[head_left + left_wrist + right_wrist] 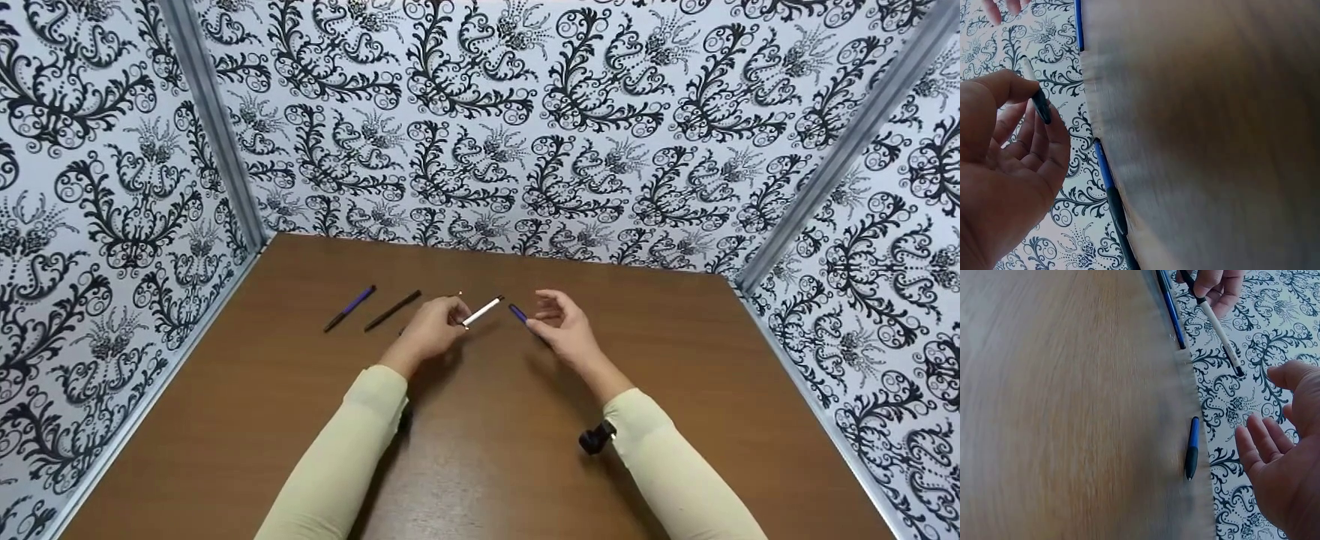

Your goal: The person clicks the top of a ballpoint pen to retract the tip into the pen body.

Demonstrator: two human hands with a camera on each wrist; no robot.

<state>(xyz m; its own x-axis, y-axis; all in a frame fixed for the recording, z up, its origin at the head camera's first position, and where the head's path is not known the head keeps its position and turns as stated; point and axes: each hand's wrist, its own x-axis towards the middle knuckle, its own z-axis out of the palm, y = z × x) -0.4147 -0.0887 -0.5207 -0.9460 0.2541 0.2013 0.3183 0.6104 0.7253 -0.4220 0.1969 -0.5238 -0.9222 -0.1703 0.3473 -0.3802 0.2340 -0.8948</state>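
Note:
My left hand (435,326) pinches a white pen (481,312) between thumb and fingers, raised over the table. In the left wrist view the pen's black grip (1041,106) points out below the thumb. Over to the right, my right hand (566,328) has its fingers spread and holds nothing. Beneath it lies a blue pen (518,313) with a dark grip, partly covered by the hand in the head view. The right wrist view shows this blue pen (1193,447) whole on the table, apart from the fingers.
Left of my left hand, a blue-and-black pen (350,308) and a black pen (393,310) lie slanted on the brown wooden table (480,435). Patterned wall panels (480,135) with metal posts enclose the back and sides. A small black device (596,437) sits at the right cuff.

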